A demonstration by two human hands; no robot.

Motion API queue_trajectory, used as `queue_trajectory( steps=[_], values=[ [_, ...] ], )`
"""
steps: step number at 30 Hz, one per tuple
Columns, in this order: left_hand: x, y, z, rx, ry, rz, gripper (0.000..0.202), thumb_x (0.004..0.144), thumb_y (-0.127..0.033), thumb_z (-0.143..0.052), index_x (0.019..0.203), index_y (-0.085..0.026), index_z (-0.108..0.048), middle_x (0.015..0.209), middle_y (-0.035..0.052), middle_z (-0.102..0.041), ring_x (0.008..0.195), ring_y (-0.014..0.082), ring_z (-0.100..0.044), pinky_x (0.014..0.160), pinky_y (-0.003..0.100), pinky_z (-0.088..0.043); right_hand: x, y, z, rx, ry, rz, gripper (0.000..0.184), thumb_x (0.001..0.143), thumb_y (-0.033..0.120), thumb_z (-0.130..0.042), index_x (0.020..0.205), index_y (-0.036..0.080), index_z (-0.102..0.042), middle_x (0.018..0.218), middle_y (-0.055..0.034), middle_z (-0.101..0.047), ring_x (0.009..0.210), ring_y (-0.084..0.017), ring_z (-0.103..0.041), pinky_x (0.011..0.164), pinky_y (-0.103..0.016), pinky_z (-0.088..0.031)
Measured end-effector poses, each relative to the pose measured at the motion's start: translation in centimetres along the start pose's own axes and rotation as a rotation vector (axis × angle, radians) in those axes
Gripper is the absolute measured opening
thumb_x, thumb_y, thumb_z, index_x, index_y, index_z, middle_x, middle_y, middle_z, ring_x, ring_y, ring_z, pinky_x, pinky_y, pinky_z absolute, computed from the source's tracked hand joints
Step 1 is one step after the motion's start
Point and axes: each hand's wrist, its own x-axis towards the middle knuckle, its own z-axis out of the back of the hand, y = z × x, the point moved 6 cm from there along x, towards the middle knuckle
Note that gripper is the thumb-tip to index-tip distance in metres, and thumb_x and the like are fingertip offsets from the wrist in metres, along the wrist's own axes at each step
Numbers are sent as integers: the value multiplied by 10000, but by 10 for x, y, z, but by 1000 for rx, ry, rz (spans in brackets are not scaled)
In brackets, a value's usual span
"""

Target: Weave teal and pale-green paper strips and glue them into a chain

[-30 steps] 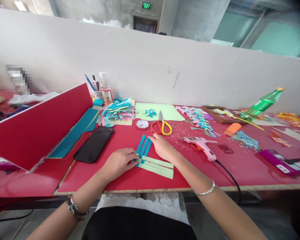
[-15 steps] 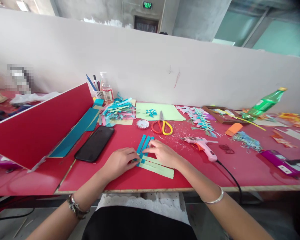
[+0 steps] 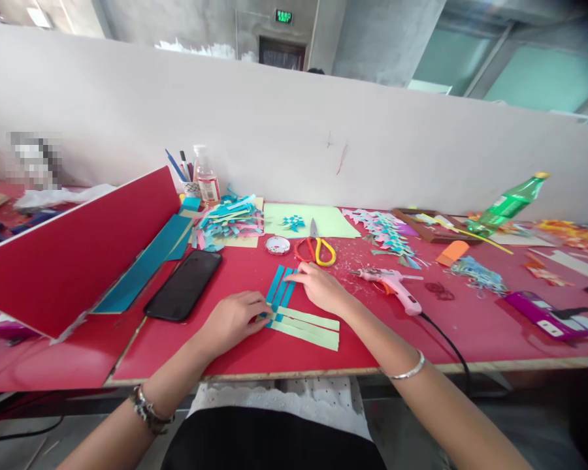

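Several blue paper strips (image 3: 276, 287) run away from me and cross pale green paper strips (image 3: 313, 334) that stretch to the right. They overlap in a small woven corner close to the table's front edge. My left hand (image 3: 238, 320) is closed on this corner, its fingertips pressing the strips at the left; the fingers partly cover the crossing. My right hand (image 3: 321, 287) is at the far ends of the blue strips, its fingers closed around the rightmost one. Its fingertips partly hide that strip's end.
Scissors (image 3: 315, 248) and a small white lid (image 3: 277, 245) lie beyond my hands. A pink glue gun (image 3: 389, 284) with a cord lies to the right, a black phone (image 3: 183, 285) to the left. Farther back are a pile of paper scraps (image 3: 232, 219) and a tilted green bottle (image 3: 512, 205).
My right hand has moved up and right along the blue strips, away from the crossing, uncovering more of both sets. My left hand stays on the woven corner.
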Motion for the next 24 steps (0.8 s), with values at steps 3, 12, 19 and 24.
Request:
queue_trajectory(
  steps=[3, 12, 19, 24],
  values=[
    [0, 1, -1, 6, 9, 7, 221, 837, -309, -386, 883, -221, -584, 871, 15, -578, 816, 130, -542, 710, 212, -405, 3, -2, 0, -23, -10, -43, 451, 786, 15, -309, 1109, 224, -544, 875, -55, -463, 859, -133, -445, 756, -222, -349],
    [0, 1, 0, 11, 17, 11, 230, 837, -312, -381, 886, -217, -585, 874, 21, -579, 823, 133, -541, 710, 212, -407, 9, -8, 2, -90, -38, -140, 449, 776, 24, -304, 1101, 212, -551, 898, -64, -496, 821, -136, -480, 692, -216, -366],
    [-1, -3, 2, 63, 22, 19, 270, 835, -349, -378, 992, -220, -555, 916, 36, -578, 853, 152, -537, 731, 238, -410, 2, 7, 26, -67, -191, -105, 362, 805, 86, -322, 1098, 176, -515, 923, -76, -516, 820, -144, -500, 689, -229, -383],
    [1, -4, 5, 107, 29, 10, 382, 729, -489, -497, 1006, -232, -556, 936, 31, -579, 860, 168, -545, 717, 241, -408, -24, 15, 48, 19, -266, -63, 256, 818, 141, -359, 973, 180, -559, 863, -55, -525, 779, -135, -513, 686, -238, -398]
  ],
)
